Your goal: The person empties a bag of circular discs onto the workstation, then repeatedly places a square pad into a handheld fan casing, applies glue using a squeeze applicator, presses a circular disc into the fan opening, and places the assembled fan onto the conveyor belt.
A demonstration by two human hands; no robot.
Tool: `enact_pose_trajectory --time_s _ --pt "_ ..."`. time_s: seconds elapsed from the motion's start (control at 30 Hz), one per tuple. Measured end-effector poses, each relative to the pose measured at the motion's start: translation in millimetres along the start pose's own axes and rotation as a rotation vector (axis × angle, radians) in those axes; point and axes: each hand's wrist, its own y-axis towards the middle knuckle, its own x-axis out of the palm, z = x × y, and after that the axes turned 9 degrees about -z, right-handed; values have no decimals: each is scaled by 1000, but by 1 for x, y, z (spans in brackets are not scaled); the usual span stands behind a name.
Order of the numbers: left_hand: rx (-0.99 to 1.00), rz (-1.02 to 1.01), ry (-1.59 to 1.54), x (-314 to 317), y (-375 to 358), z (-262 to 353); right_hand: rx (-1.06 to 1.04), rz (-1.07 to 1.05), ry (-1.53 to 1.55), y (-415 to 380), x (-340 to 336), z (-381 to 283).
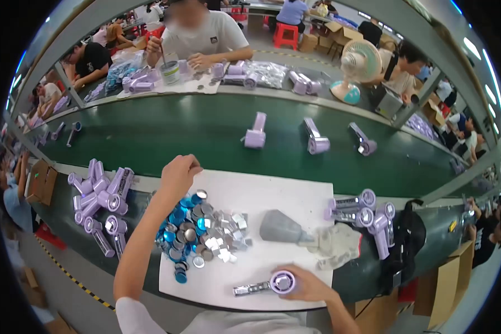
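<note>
Two bare hands are at work at the desk (61, 220), over a white board (284, 192). The right hand (306, 285) holds a purple gadget (284, 283) by its round head, low on the board and close to the person's body. The gadget's shiny handle points left. The left hand (179, 171) is up by the far edge of the board, near the green belt (195, 125). Its fingers are bent, and I cannot tell if anything is in them.

Lots of round blue and silver discs (182, 239) lie in a heap on the left of the board. Little shiny squares (225, 236) lie right beside them. A grey bottle (281, 226) lies on its side, with its thin tip by a spotty cloth (339, 246). More purple gadgets are piled left of the board, and some sit at its right side. Across the belt, a person in a white shirt (222, 33) holds a stick in a tub (171, 72).
</note>
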Motion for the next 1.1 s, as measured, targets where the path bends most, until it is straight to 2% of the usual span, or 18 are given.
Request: enact_pose_trajectory --time_s 0.1,0.2,0.3,0.37,0.43,0.53,0.6,0.67,0.7,0.8,0.87,0.9,0.93,1.0,1.1 --pt "187 152 171 22 -46 5 -127 -3 -323 9 -11 -3" --pt "118 233 43 31 -100 67 -176 -66 -389 15 -25 -8" --pt "35 -127 -220 48 -189 135 -344 -171 -468 23 -45 -7" --pt "-51 -236 -231 68 -236 172 -396 -48 -478 41 -67 -6" --pt "-152 -195 -199 100 -264 185 -345 86 -599 58 -80 -12" --pt "-294 24 -236 148 -283 191 -101 247 -851 90 -67 -26" --pt "-394 121 -271 163 -285 203 92 238 -916 105 -53 -28" --pt "-455 206 -290 170 -269 211 138 275 -875 115 -49 -26" --pt "-489 179 -332 161 -263 215 167 293 -857 117 -49 -25" --pt "-456 154 -433 150 -257 211 90 485 -414 105 -70 -27" --pt "-402 170 -482 149 -254 202 -36 346 392 90 -100 -25" --pt "-390 171 -566 143 -250 200 -85 334 664 82 -104 -31" --pt "-298 205 -448 138 -242 193 -129 330 936 75 -109 -37" --pt "-113 276 -208 125 -225 173 -204 462 1226 64 -106 -54" --pt "31 168 -299 115 -208 160 -108 529 1455 58 -108 -37"
